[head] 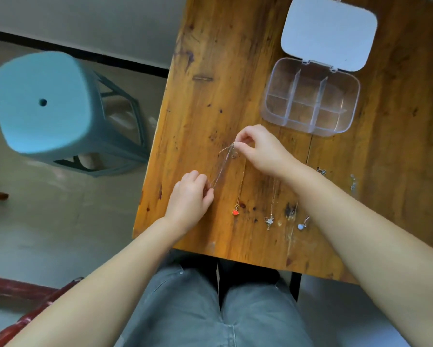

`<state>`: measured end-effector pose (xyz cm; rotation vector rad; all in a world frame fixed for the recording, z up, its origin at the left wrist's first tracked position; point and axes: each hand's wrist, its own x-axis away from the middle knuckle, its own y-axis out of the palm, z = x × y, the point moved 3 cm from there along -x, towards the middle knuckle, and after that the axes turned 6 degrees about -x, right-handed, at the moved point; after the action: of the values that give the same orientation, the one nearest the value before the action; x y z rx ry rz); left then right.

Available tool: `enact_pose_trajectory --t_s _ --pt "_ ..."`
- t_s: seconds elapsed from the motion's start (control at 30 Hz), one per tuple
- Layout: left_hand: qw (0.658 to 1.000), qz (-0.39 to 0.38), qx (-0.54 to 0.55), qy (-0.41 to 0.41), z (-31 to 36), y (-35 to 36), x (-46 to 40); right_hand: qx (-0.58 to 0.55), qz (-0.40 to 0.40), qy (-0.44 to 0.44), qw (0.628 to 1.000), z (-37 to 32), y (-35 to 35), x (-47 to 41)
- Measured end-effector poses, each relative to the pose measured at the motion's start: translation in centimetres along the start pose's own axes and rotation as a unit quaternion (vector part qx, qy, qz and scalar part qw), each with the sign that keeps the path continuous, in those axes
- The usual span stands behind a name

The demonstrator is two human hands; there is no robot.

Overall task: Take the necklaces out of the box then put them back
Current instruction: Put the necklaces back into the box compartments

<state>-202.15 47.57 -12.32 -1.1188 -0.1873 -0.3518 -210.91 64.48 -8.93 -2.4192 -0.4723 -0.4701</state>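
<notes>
chain [224,166]: stretched taut, slanting from the left hand [189,196] up-right to the right hand [258,149]; each grip pinches one end
box [310,96]: open, empty, beyond on the table [210,58]; right hand nearer

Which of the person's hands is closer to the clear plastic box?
The right hand: it sits just in front of the box, toward the person. The left hand is farther back, near the table's left edge.
</notes>
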Motion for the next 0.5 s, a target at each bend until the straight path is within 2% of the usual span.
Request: enact_pose_trajectory --t_s 0.07,0.13,0.23,0.3,0.37,0.5 --pt "0.997 0.027 0.072 -0.003 1.2 -1.4 -1.7 -0.214 0.005 0.055 0.975 0.2 -2.0 1.1" --pt "0.989 0.041 0.142 0.003 3.5 -2.9 -4.2 -0.404 0.018 0.085 0.911 0.5 -4.4 2.2" --pt "0.972 0.046 0.227 0.025 7.9 -5.2 -8.3 -0.562 0.082 0.09 0.818 0.9 -8.4 3.1" --pt "0.966 0.062 0.245 0.052 10.6 -6.5 -11.2 -0.574 0.141 0.094 0.801 1.2 -10.7 2.6" --pt "0.967 0.074 0.237 0.063 12.7 -7.1 -13.9 -0.537 0.194 0.115 0.813 1.4 -12.4 1.4" --pt "0.978 0.078 0.185 0.05 14.2 -6.6 -18.3 -0.499 0.219 0.145 0.826 1.8 -13.3 -2.2"
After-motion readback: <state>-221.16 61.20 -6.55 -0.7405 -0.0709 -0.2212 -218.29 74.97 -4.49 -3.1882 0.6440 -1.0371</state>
